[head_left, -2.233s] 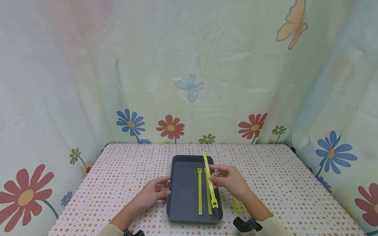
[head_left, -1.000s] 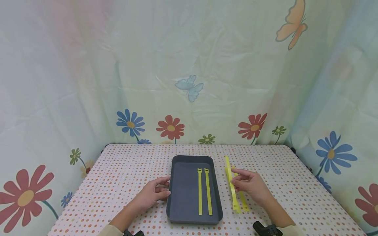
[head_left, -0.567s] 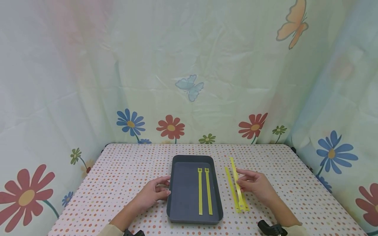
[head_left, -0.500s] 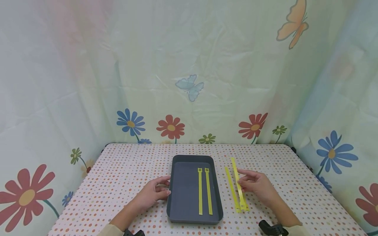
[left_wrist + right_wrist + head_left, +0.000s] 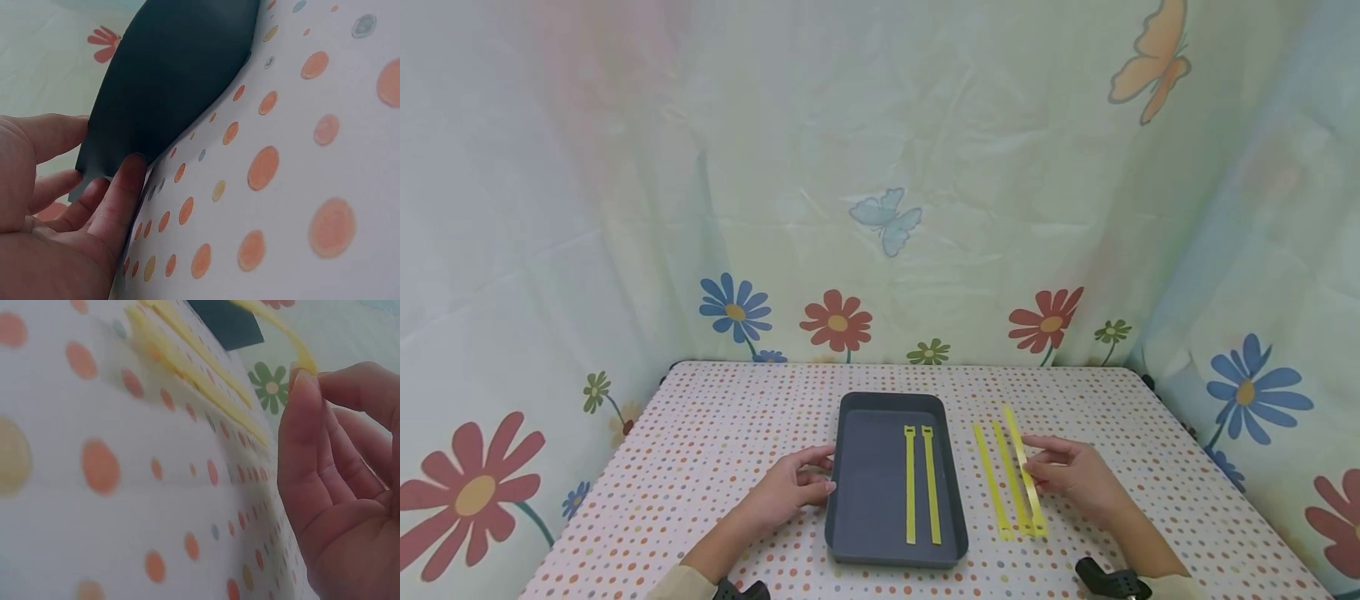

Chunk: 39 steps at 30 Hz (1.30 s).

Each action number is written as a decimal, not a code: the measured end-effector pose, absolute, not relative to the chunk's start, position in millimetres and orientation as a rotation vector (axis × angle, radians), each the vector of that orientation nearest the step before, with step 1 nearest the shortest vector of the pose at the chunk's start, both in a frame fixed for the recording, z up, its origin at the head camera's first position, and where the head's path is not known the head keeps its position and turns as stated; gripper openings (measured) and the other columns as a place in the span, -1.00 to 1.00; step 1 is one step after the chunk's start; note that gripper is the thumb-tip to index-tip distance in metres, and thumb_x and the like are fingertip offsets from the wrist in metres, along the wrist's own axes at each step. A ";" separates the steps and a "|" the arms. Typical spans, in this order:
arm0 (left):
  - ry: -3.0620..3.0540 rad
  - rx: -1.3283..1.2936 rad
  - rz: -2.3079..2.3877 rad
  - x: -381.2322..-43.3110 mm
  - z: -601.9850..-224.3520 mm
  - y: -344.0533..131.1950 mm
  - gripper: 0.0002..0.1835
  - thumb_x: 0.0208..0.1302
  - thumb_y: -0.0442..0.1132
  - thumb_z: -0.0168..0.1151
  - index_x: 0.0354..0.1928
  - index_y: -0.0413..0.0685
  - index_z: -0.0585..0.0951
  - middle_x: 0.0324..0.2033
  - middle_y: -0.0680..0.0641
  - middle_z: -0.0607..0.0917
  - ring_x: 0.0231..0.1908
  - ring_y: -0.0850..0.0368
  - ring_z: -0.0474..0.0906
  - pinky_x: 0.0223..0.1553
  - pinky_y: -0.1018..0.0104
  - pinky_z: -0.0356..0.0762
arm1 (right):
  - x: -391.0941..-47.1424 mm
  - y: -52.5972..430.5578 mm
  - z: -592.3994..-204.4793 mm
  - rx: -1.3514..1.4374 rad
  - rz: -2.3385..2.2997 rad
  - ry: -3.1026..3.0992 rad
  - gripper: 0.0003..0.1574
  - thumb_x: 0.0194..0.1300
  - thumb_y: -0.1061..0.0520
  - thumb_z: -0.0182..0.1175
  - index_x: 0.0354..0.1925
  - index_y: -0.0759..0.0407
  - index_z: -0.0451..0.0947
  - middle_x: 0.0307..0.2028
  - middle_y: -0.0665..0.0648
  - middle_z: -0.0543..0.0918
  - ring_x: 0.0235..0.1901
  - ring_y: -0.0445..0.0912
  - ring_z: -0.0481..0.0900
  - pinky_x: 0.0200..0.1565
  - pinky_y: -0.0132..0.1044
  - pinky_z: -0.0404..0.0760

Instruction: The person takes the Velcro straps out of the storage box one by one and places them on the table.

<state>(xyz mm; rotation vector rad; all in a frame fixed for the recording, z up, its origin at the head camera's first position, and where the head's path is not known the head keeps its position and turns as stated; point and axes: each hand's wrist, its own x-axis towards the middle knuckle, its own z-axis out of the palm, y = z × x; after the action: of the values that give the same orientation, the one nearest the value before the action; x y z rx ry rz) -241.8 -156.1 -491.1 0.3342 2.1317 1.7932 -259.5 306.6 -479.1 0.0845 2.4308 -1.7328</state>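
My right hand (image 5: 1078,475) pinches a yellow slotted cable strap (image 5: 1024,467) between thumb and fingertips, its slotted head toward me. In the right wrist view this strap (image 5: 300,347) bends up to the fingertips. Two similar yellow straps (image 5: 992,479) lie side by side on the table just left of it, heads toward me. Inside the dark grey tray (image 5: 868,492), two more straps (image 5: 910,492) lie lengthwise in its right half, heads at the far end. My left hand (image 5: 786,492) has its relaxed fingertips against the outside of the tray's left wall (image 5: 169,69).
The table (image 5: 737,417) has a white cover with coloured dots. Behind and at both sides hangs a curtain (image 5: 775,167) printed with flowers and butterflies. A black wrist strap (image 5: 1112,579) sits on the right forearm.
My right hand has carried its strap from over the tray to the right, past the two straps lying on the table, which now show fully. The left hand and tray stay put.
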 end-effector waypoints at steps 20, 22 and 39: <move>2.121 0.351 1.781 -240.4 -487.2 -156.0 -0.29 0.39 -0.28 0.32 0.51 -0.25 0.29 0.20 -0.28 0.51 -0.09 0.13 0.69 -0.08 0.26 0.73 | -274.8 318.0 -480.9 0.184 -1.412 2.591 -0.26 0.25 0.28 0.38 0.35 0.43 0.43 -0.30 0.13 0.77 -0.42 -0.05 0.71 -0.35 -0.19 0.76; 2.128 0.353 1.776 -240.9 -487.4 -156.1 -0.29 0.39 -0.28 0.32 0.51 -0.25 0.29 0.20 -0.28 0.51 -0.09 0.14 0.69 -0.08 0.25 0.74 | -277.1 317.3 -480.6 0.195 -1.383 2.601 -0.27 0.24 0.28 0.39 0.34 0.43 0.45 -0.31 0.13 0.78 -0.43 -0.06 0.71 -0.35 -0.19 0.76; 2.121 0.357 1.783 -240.2 -486.3 -156.5 -0.28 0.40 -0.28 0.32 0.52 -0.27 0.28 0.22 -0.30 0.49 -0.07 0.10 0.69 -0.08 0.21 0.73 | -279.0 305.6 -474.0 0.206 -1.231 2.677 -0.34 0.18 0.32 0.39 0.24 0.47 0.50 -0.41 0.15 0.67 -0.53 -0.09 0.67 -0.43 -0.23 0.74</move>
<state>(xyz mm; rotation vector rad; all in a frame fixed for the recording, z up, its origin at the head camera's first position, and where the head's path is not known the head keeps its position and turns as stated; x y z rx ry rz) -240.2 -156.5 -486.3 0.3568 2.1213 1.7834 -279.0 305.6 -474.0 0.2057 2.6774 -1.2311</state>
